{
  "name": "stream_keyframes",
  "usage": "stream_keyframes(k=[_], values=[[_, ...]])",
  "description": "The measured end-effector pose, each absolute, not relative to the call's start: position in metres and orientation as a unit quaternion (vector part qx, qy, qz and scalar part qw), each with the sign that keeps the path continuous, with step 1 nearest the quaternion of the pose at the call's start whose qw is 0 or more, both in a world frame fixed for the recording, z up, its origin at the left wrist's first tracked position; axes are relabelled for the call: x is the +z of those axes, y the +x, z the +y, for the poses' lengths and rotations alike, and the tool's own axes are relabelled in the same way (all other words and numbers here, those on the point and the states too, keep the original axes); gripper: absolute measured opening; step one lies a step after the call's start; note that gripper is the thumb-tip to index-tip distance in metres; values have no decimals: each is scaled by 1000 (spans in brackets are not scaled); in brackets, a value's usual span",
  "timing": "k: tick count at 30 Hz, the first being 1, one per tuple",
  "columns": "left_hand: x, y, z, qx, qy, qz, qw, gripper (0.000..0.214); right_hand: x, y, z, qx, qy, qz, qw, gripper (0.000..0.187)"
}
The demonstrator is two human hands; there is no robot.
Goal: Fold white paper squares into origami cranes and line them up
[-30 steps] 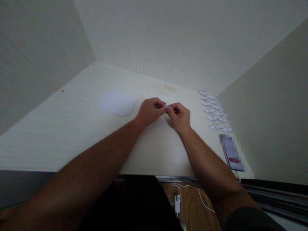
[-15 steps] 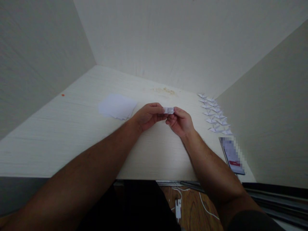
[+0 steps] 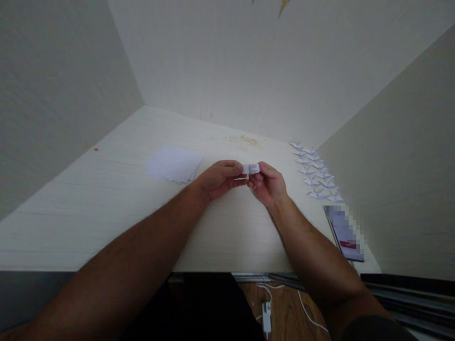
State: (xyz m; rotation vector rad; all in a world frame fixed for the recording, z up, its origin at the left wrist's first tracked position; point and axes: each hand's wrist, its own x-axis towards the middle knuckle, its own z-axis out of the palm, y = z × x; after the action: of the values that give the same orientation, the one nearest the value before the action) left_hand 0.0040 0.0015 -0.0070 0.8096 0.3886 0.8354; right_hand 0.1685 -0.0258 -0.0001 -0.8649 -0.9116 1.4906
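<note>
pinching a small white folded paper (image 3: 250, 168) between them, the left hand (image 3: 217, 179) and right hand (image 3: 269, 184) grip its ends — bare table (image 3: 106, 199) lies beneath the fingers — paper stack (image 3: 175, 164) left, folded pieces (image 3: 314, 173) right.

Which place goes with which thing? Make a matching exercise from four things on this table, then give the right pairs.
Things
1. small folded paper
2. stack of flat sheets
3. rows of folded figures
4. phone

Places
A. lying left of the left hand
B. near the front right corner of the table
C. pinched between the left hand and the right hand
D. beside the right wall, farther back

Pairs: 1-C, 2-A, 3-D, 4-B
</note>
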Motion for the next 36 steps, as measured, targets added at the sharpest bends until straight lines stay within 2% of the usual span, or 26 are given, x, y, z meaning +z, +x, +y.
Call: stream_keyframes(k=[4,8,11,14,16,20,25,28,30,34,36], values=[[-6,3,0,376,401,155,821,26,3,168,-30,648,-348,-418,533,37],[-5,2,3,400,376,187,815,23,0,166,-28,649,-358,-412,530,33],[-6,6,8,479,332,271,766,18,-5,163,-23,577,-410,-385,592,27],[-9,11,12,547,318,352,689,18,-10,160,-21,450,-462,-409,646,32],[-11,14,11,557,339,368,663,20,-13,158,-21,392,-476,-454,643,32],[-11,19,5,539,393,364,650,25,-18,156,-22,356,-493,-511,607,29],[-7,21,1,527,429,355,641,30,-20,159,-17,306,-508,-486,642,31],[-8,21,2,513,470,362,620,28,-21,161,-16,297,-527,-498,620,25],[-11,20,3,501,529,386,567,29,-21,162,-17,284,-544,-517,597,20],[-16,18,5,497,652,425,385,18,-21,163,-21,224,-559,-569,561,17],[-16,17,5,495,679,423,338,14,-19,163,-23,194,-556,-600,542,16]])
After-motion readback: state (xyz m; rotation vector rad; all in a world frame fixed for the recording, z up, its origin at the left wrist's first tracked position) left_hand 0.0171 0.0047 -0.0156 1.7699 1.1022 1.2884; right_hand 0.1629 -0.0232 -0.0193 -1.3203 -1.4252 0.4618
